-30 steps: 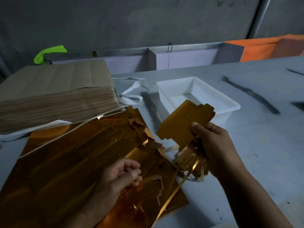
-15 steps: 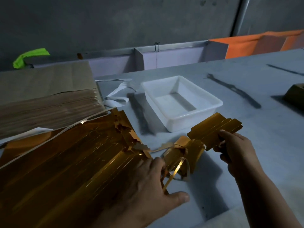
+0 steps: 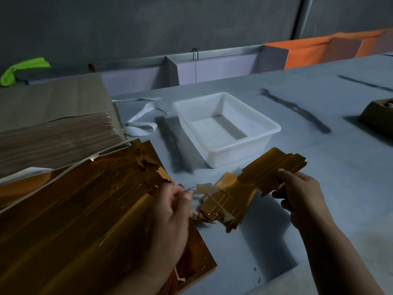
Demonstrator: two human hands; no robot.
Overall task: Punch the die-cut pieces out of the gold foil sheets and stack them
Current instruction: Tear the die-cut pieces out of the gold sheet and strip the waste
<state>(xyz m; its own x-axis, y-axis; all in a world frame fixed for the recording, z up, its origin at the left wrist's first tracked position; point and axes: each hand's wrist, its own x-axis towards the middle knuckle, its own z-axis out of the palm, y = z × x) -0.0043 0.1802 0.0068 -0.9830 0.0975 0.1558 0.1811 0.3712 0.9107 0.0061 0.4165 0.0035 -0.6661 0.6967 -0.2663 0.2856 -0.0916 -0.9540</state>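
Gold foil sheets (image 3: pixel 85 209) in a wide, shiny stack nearest the viewer, nearer than and left of the white tray (image 3: pixel 274 128), torn and ragged along the edge facing it. Left hand (image 3: pixel 170 213) resting on that near corner, fingers curled, apparently pinching a thin pale scrap (image 3: pixel 204 188). Just beyond, between stack and tray, a small loose heap of punched pieces (image 3: pixel 221 205) on the grey table (image 3: pixel 319 167). Right hand (image 3: pixel 302 194) just nearer than the tray's front right corner, thumb on top and fingers underneath, gripping a neat sheaf of die-cut pieces (image 3: pixel 270 171) held flat above the table. Probably light, thin, slick and quick to crease; best gripped at a plain edge, clear of the scored lines. Left of the tray, white straps (image 3: pixel 140 124) and a tall stack of brown paper (image 3: pixel 53 128).
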